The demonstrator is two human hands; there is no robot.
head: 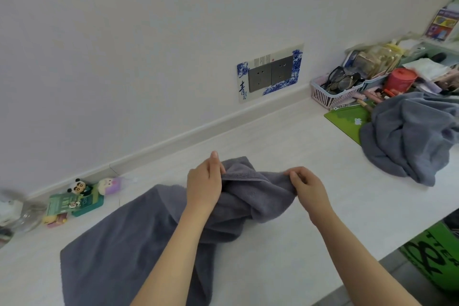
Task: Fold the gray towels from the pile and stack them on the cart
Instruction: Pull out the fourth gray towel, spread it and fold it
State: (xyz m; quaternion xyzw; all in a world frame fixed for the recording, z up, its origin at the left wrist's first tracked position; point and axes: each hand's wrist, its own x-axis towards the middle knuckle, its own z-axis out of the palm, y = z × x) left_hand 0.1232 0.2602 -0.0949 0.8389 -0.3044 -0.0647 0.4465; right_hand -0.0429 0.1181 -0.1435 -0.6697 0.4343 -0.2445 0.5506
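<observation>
The gray towel point(129, 238) lies part spread, part bunched on the white counter point(285, 146), and every place here is told from it. Its near half lies flat toward the person's left, while its far end is gathered into a twisted ridge that both hands hold up off the counter. The pile of gray towels point(409, 139) sits well apart to the towel's right, crumpled and unfolded, half over a green mat point(347, 119). Beyond the pile, farther right and back against the wall, stands a pink basket point(332, 93) with clutter. To the towel's left, near the wall, lie small plush toys point(82, 189). No cart shows in this view.

The left hand point(205, 186) grips the towel's hemmed edge, fingers pressed together and closed over the cloth with the thumb tip pointing up. The right hand point(306, 185) pinches the same edge a little farther along, fingertips curled in on the hem.

The step in hand appears to be the start of a fold: finding and straightening one edge of a towel already taken from the pile. The next move likely calls for drawing the hands apart along the hem to pull the twist out, then laying the cloth flat on the counter before the first fold.
</observation>
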